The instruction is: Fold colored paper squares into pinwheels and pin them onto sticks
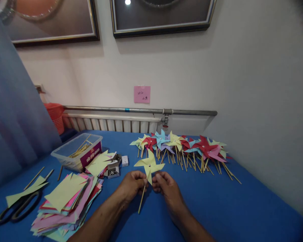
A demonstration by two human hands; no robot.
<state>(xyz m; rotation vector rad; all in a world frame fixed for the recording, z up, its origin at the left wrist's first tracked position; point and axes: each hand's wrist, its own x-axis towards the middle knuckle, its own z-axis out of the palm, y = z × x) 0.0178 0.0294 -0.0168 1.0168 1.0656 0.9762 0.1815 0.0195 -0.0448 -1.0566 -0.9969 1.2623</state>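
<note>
Both hands [151,185] pinch yellow pinwheel [149,165], stick [141,199] slanting down-left toward camera.

1. Off-white plaster wall [192,74], far side.
2. Two dark-framed glazed pictures [161,16], upper wall; a lamp reflected in one.
3. Grey metal pipe [141,110] above white ribbed radiator [111,124].
4. Pink paper note [142,94].
5. Blue-grey curtain [12,111], left.
6. Blue cloth-covered table [217,201], near.

A yellow paper pinwheel [149,165] on a wooden stick, tilted, above the blue table.
</note>
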